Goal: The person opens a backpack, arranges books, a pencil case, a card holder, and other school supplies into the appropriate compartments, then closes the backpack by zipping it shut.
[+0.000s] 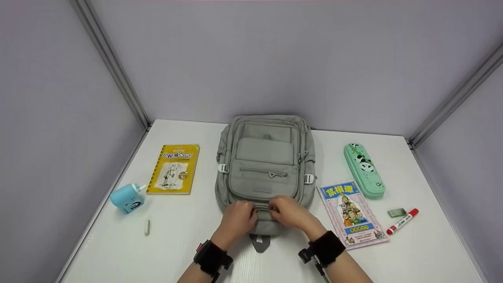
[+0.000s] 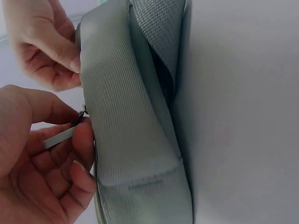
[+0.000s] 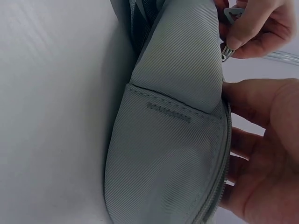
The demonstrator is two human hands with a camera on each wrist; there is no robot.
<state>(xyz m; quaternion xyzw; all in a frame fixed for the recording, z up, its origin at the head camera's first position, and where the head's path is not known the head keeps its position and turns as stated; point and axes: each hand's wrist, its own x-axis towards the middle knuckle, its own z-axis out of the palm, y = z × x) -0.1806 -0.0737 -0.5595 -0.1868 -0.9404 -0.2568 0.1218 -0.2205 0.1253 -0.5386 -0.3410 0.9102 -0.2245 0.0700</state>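
White tabletop (image 1: pixel 184 220) flanks the backpack (image 1: pixel 265 151), hands (image 1: pixel 238 218) (image 1: pixel 290 213) by its near edge.

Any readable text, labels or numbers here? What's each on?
"小屁孩日记": yellow book, stylised, slightly blurred
"菜根": pink book, third title character unclear
Both books' smaller lines: too small or blurred
Red marker: print too small
Red wrist tag: unreadable
Backpack: none legible
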